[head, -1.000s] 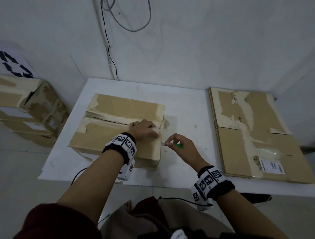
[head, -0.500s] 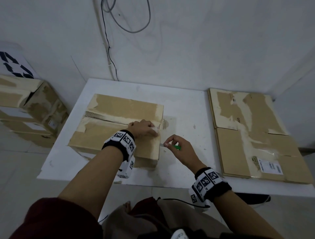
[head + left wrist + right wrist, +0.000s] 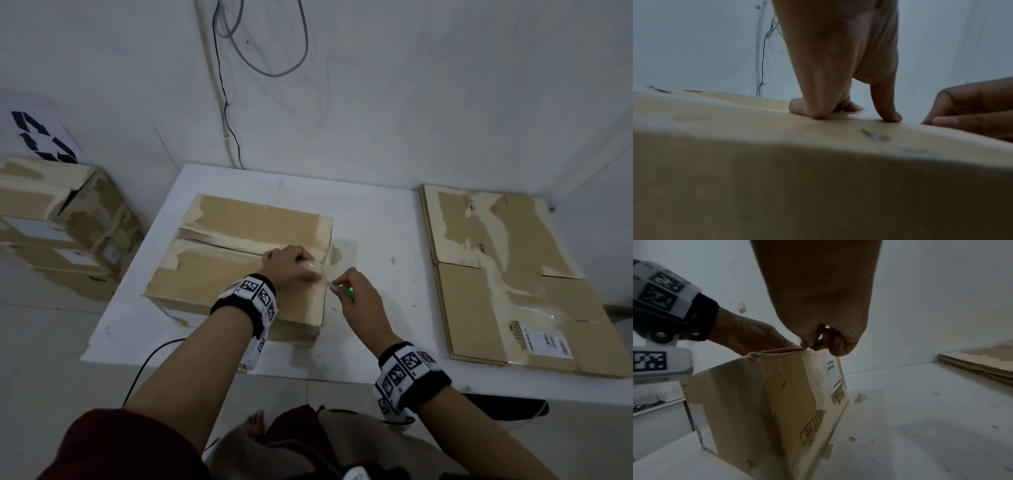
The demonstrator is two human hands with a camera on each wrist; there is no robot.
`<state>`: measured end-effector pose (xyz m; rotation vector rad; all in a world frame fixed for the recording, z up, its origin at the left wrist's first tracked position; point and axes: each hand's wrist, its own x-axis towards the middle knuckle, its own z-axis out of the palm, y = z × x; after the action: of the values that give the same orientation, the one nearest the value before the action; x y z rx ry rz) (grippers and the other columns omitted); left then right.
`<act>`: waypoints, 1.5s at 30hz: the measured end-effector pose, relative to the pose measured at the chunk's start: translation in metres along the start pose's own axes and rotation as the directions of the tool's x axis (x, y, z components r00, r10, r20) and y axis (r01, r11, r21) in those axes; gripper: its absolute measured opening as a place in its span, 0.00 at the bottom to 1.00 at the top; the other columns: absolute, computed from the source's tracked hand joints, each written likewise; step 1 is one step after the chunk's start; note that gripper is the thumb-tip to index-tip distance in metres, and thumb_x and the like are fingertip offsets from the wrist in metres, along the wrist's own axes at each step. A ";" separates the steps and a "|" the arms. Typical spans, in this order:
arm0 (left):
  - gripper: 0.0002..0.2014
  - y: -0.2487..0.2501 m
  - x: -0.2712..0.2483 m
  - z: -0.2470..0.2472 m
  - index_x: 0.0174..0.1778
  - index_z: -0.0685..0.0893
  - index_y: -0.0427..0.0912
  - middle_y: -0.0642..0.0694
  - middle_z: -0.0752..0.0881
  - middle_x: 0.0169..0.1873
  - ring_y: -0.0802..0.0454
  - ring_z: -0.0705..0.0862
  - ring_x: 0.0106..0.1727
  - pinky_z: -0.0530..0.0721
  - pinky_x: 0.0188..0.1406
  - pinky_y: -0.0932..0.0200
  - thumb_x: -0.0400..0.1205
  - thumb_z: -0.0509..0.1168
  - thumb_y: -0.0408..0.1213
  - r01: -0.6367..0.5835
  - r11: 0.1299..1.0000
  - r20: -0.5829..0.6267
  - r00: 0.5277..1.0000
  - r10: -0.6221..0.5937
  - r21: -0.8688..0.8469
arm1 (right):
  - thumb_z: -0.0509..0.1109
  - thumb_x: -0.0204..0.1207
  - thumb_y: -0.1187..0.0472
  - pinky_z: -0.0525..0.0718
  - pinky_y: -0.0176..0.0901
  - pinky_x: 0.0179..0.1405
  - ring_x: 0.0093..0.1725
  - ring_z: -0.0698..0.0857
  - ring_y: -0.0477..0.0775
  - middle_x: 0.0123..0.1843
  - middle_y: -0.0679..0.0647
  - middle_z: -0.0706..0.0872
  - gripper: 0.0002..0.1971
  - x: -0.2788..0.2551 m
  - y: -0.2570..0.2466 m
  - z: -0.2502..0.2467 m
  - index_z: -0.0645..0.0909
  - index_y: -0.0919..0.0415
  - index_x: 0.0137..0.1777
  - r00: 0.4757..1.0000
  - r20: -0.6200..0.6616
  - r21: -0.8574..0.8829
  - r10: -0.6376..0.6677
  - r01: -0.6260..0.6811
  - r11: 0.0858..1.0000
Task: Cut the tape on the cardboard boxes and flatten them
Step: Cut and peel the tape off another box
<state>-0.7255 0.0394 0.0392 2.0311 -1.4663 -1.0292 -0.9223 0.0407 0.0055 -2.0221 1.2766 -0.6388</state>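
Note:
A taped brown cardboard box (image 3: 239, 260) stands on the white table (image 3: 376, 222). My left hand (image 3: 291, 263) rests on its top near the right edge, fingers curled round a shiny scrap of clear tape (image 3: 314, 266). In the left wrist view the thumb (image 3: 890, 113) presses the cardboard (image 3: 777, 162). My right hand (image 3: 356, 301) pinches a green-handled cutter (image 3: 347, 293), and the blade tip meets the box's upper right edge. The right wrist view shows the cutter (image 3: 818, 342) at the top corner of the box (image 3: 787, 394), beside the left hand (image 3: 748, 337).
Flattened cardboard boxes (image 3: 513, 274) lie stacked on the table's right side. Several taped boxes (image 3: 61, 226) are piled on the floor at the left. Cables (image 3: 226, 113) hang down the wall behind. A black cord (image 3: 144, 363) drops off the table's front edge.
My right hand with the cutter has edged slightly left, closer to the box's right edge. The left hand stays on the box top.

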 end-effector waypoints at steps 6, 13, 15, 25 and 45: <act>0.31 -0.001 -0.001 0.000 0.59 0.66 0.49 0.53 0.77 0.48 0.50 0.77 0.55 0.60 0.62 0.54 0.69 0.80 0.43 -0.012 0.997 -0.054 0.999 0.008 -0.075 | 0.64 0.86 0.57 0.70 0.30 0.32 0.38 0.77 0.45 0.45 0.48 0.79 0.07 0.014 -0.001 0.011 0.72 0.55 0.46 0.998 -0.065 -0.099 -0.026 0.019 0.995; 0.32 -0.002 0.003 0.001 0.58 0.65 0.47 0.51 0.78 0.51 0.48 0.79 0.59 0.61 0.64 0.53 0.69 0.79 0.46 -0.004 1.000 -0.072 0.997 0.002 -0.023 | 0.64 0.85 0.60 0.76 0.44 0.37 0.40 0.80 0.53 0.47 0.51 0.79 0.04 0.028 -0.006 0.017 0.74 0.59 0.49 0.995 -0.096 -0.108 -0.023 0.012 0.994; 0.32 -0.003 0.001 0.002 0.57 0.64 0.48 0.51 0.78 0.51 0.47 0.78 0.60 0.61 0.63 0.53 0.69 0.79 0.45 -0.005 1.000 -0.055 0.998 0.004 -0.028 | 0.63 0.85 0.60 0.74 0.45 0.39 0.41 0.79 0.53 0.48 0.54 0.80 0.05 0.038 -0.005 0.012 0.73 0.60 0.49 0.986 -0.161 -0.045 0.041 -0.049 0.998; 0.28 0.018 -0.005 -0.010 0.55 0.83 0.49 0.49 0.80 0.54 0.47 0.73 0.61 0.61 0.59 0.54 0.62 0.82 0.52 -0.192 0.955 -0.140 0.964 0.227 0.225 | 0.65 0.85 0.57 0.76 0.36 0.38 0.44 0.81 0.48 0.47 0.50 0.82 0.05 0.085 -0.003 -0.029 0.74 0.57 0.51 0.973 -0.228 0.134 0.041 -0.010 0.991; 0.33 -0.021 -0.047 0.024 0.76 0.63 0.43 0.44 0.67 0.76 0.45 0.64 0.76 0.63 0.74 0.49 0.80 0.63 0.58 0.110 0.826 -0.314 0.946 0.084 0.552 | 0.67 0.84 0.55 0.77 0.27 0.35 0.43 0.80 0.44 0.49 0.51 0.80 0.10 0.085 -0.011 -0.012 0.75 0.59 0.59 0.985 -0.071 0.407 0.157 -0.115 0.906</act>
<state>-0.7392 0.0922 0.0241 2.4581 -1.7037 -0.2233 -0.8898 -0.0363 0.0265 -1.5668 1.2146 -0.8686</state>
